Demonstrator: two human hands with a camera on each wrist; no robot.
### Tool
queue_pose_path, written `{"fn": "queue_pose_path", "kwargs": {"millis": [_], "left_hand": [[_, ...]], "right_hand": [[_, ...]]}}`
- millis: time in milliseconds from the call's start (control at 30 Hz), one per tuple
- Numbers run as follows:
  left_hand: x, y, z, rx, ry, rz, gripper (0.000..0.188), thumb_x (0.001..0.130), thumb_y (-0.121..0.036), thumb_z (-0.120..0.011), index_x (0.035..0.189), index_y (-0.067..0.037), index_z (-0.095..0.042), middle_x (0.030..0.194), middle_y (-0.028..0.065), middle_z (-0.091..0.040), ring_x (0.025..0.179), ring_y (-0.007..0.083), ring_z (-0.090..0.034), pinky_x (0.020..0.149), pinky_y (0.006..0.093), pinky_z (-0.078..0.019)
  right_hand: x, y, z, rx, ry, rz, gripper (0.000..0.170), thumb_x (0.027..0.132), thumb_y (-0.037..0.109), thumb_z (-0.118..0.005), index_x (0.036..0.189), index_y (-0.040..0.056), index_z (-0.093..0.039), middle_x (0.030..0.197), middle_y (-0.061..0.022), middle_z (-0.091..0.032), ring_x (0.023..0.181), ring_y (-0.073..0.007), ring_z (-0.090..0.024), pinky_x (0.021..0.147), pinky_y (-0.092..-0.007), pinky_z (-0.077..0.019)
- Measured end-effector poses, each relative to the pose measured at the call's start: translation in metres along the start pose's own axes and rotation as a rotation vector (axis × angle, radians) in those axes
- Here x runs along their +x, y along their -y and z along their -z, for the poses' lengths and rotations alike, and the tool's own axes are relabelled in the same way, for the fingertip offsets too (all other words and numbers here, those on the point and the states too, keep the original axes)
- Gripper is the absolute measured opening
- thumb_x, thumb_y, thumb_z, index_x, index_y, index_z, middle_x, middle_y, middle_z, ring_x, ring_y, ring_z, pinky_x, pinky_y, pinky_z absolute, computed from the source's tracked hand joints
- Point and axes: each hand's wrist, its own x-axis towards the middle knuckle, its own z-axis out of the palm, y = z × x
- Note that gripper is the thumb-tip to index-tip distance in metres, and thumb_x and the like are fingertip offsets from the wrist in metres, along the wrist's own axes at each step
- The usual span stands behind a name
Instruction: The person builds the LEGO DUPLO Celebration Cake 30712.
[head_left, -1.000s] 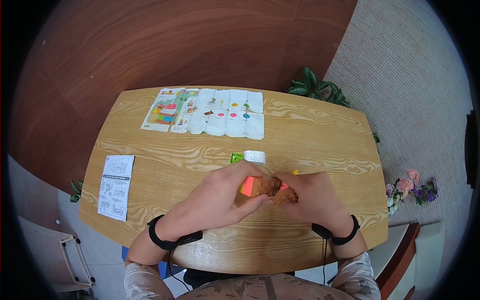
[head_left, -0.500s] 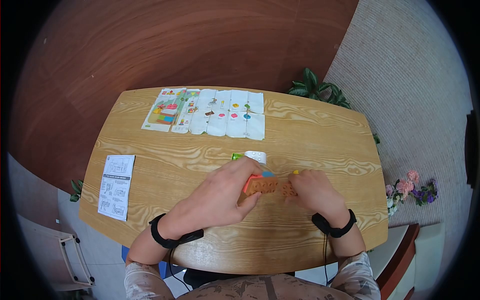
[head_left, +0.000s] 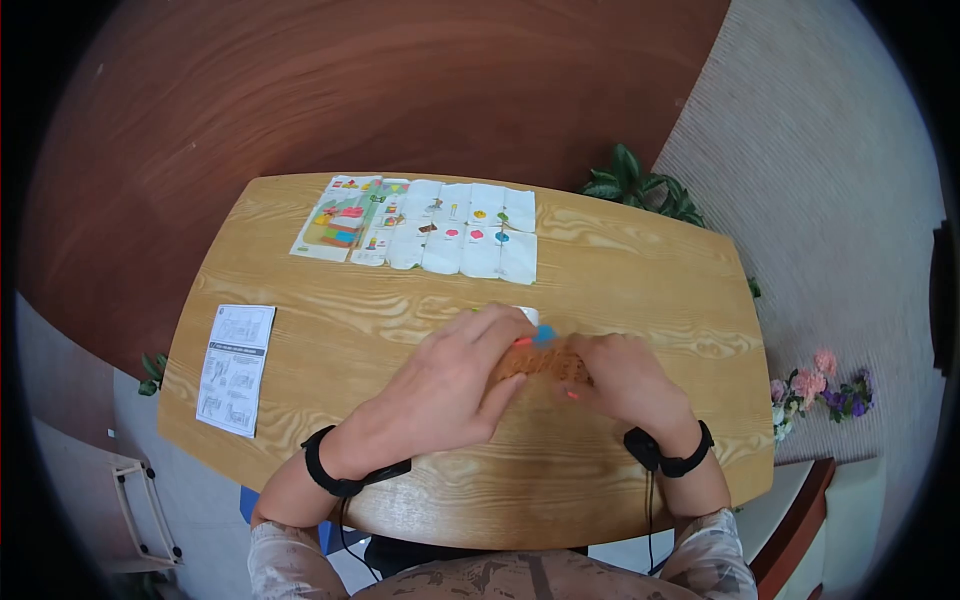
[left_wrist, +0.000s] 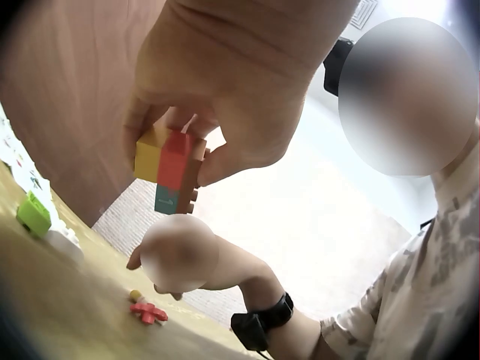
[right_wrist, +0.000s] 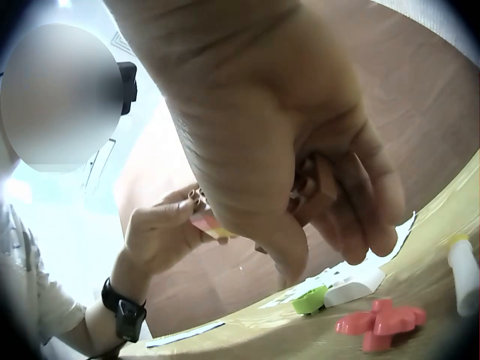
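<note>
In the head view the left hand [head_left: 445, 380] and right hand [head_left: 635, 378] are close together above the table. The left hand grips a block stack; the left wrist view shows its yellow block [left_wrist: 147, 157], red block [left_wrist: 174, 161], teal block [left_wrist: 166, 198] and studded brown piece [left_wrist: 190, 178]. Held in the right hand is another studded brown piece [right_wrist: 321, 187], partly hidden by the palm and fingers. Blur in the head view hides whether the two brown pieces touch. A red flower-shaped piece [right_wrist: 381, 324] lies on the table below the right hand.
A green block [right_wrist: 310, 300] and a white block [right_wrist: 356, 289] stand beyond the hands. A white stick with a yellow end [right_wrist: 465, 277] is near the red piece. Picture sheets [head_left: 460, 230] lie at the back, a printed leaflet [head_left: 235, 370] at the left.
The right hand's brown piece, apart from the stack half a second ago, is now close beside it. The left hand has shifted slightly and hides the green block in the head view.
</note>
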Motion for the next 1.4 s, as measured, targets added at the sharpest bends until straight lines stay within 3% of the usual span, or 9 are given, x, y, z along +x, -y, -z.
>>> {"fn": "queue_pose_path", "kwargs": {"millis": [233, 433, 633, 833, 933, 1033, 1133, 1233, 1400], "left_hand": [[0.003, -0.002, 0.008, 0.004, -0.181, 0.016, 0.044, 0.088, -0.011, -0.075, 0.128, 0.0, -0.06, 0.123, 0.0208, -0.066, 0.114, 0.0403, -0.065, 0.099, 0.0447, -0.0522], [0.001, -0.002, 0.01, 0.066, -0.182, -0.001, 0.042, 0.088, -0.015, -0.077, 0.125, -0.001, -0.063, 0.12, 0.0184, -0.068, 0.109, 0.0376, -0.068, 0.093, 0.0426, -0.0556], [-0.001, 0.001, 0.007, 0.08, -0.185, 0.007, 0.041, 0.088, -0.017, -0.078, 0.123, -0.002, -0.064, 0.117, 0.0163, -0.069, 0.105, 0.0364, -0.069, 0.09, 0.0422, -0.0566], [-0.001, 0.001, 0.009, 0.054, -0.21, -0.015, 0.039, 0.089, -0.014, -0.076, 0.123, -0.002, -0.063, 0.117, 0.0171, -0.069, 0.103, 0.0365, -0.069, 0.088, 0.0414, -0.0567], [-0.001, 0.005, 0.01, -0.086, -0.245, -0.021, 0.039, 0.09, -0.013, -0.075, 0.126, -0.002, -0.063, 0.114, 0.0159, -0.068, 0.097, 0.0325, -0.069, 0.083, 0.038, -0.0559], [0.001, 0.001, 0.014, -0.183, -0.288, 0.051, 0.037, 0.094, -0.016, -0.072, 0.127, -0.002, -0.061, 0.111, 0.0171, -0.065, 0.099, 0.0375, -0.068, 0.083, 0.0418, -0.0549], [0.0, 0.002, 0.014, -0.187, -0.289, 0.073, 0.038, 0.094, -0.012, -0.074, 0.13, -0.004, -0.063, 0.112, 0.0134, -0.067, 0.09, 0.025, -0.066, 0.078, 0.0341, -0.0532], [0.001, 0.013, 0.007, -0.289, -0.307, -0.03, 0.038, 0.095, -0.013, -0.075, 0.13, -0.005, -0.063, 0.111, 0.0129, -0.068, 0.091, 0.0249, -0.066, 0.077, 0.0338, -0.0532], [0.002, 0.007, 0.002, -0.27, -0.179, 0.003, 0.041, 0.091, -0.017, -0.08, 0.128, -0.006, -0.064, 0.109, 0.0118, -0.069, 0.093, 0.0255, -0.068, 0.08, 0.0335, -0.0554]], "right_hand": [[0.05, 0.003, -0.029, 0.201, 0.004, 0.123, 0.041, 0.09, 0.025, -0.078, 0.122, 0.002, -0.065, 0.104, -0.0201, -0.072, 0.098, -0.0376, -0.07, 0.083, -0.0463, -0.056], [0.068, 0.017, -0.05, 0.932, 0.106, 0.023, 0.031, 0.093, 0.011, -0.073, 0.123, 0.0078, -0.065, 0.114, -0.0094, -0.074, 0.105, -0.0237, -0.072, 0.09, -0.0353, -0.0568], [0.072, 0.014, -0.059, 0.759, 0.036, 0.17, 0.03, 0.092, 0.007, -0.071, 0.122, 0.0085, -0.064, 0.113, -0.0056, -0.073, 0.107, -0.0174, -0.07, 0.091, -0.0337, -0.0563], [0.073, 0.02, -0.056, 0.788, 0.011, 0.144, 0.028, 0.092, 0.005, -0.071, 0.12, 0.0081, -0.067, 0.111, -0.0078, -0.074, 0.107, -0.024, -0.072, 0.089, -0.0371, -0.0567], [0.064, 0.033, -0.028, 0.563, -0.008, 0.018, 0.03, 0.09, 0.004, -0.071, 0.12, 0.0082, -0.068, 0.109, -0.01, -0.074, 0.104, -0.0264, -0.072, 0.088, -0.0375, -0.0565], [0.046, 0.029, -0.006, 0.481, -0.2, 0.119, 0.032, 0.087, 0.003, -0.074, 0.119, 0.0038, -0.068, 0.106, -0.0139, -0.073, 0.097, -0.0295, -0.074, 0.083, -0.0367, -0.058], [0.032, 0.013, 0.0, 0.458, -0.36, 0.217, 0.033, 0.085, 0.001, -0.077, 0.116, -0.0011, -0.068, 0.101, -0.0158, -0.074, 0.086, -0.0253, -0.076, 0.074, -0.0348, -0.0595], [0.023, 0.011, -0.001, 0.6, -0.385, 0.156, 0.029, 0.087, 0.0, -0.077, 0.114, -0.0057, -0.068, 0.098, -0.0156, -0.076, 0.076, -0.0211, -0.076, 0.067, -0.0331, -0.0606], [0.026, -0.005, -0.011, 1.456, -0.173, -0.04, 0.021, 0.098, 0.006, -0.07, 0.113, -0.0085, -0.069, 0.095, -0.0136, -0.075, 0.073, -0.0189, -0.074, 0.065, -0.0296, -0.0621]]}}
